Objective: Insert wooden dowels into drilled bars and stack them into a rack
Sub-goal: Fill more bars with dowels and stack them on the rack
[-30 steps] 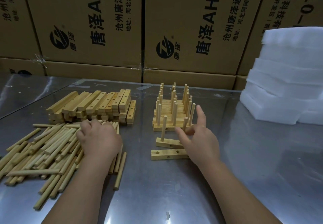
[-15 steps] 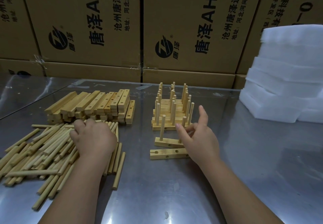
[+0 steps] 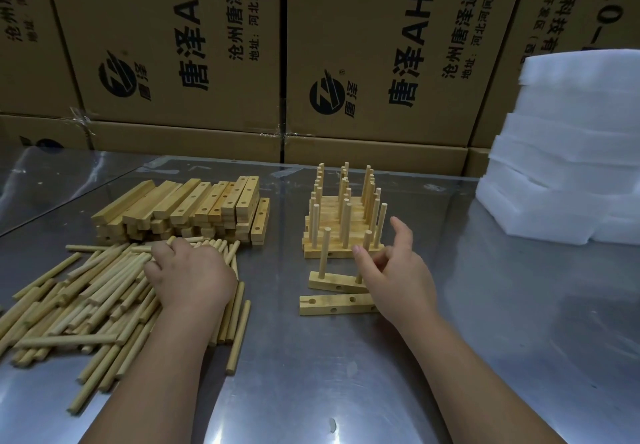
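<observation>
Loose wooden dowels (image 3: 86, 298) lie in a pile at the left. My left hand (image 3: 190, 277) rests knuckles-up on this pile with its fingers bent down among the dowels; its fingertips are hidden. A drilled bar (image 3: 329, 281) lies slightly tilted in the middle with one dowel (image 3: 324, 253) standing in it. My right hand (image 3: 394, 277) pinches a second upright dowel (image 3: 367, 236) in that bar between thumb and bent fingers, index finger raised. Just in front lies another drilled bar (image 3: 332, 305) with bare holes. The stacked rack (image 3: 343, 232) of bars and dowels stands behind.
A stack of drilled bars (image 3: 180, 208) sits behind the dowel pile. White foam sheets (image 3: 568, 153) are piled at the right. Cardboard boxes (image 3: 381, 63) wall off the back of the metal table (image 3: 485, 322).
My left hand has shifted slightly left on the dowel pile. My right hand stays at the second dowel in the tilted bar, its fingers closing in a little.
</observation>
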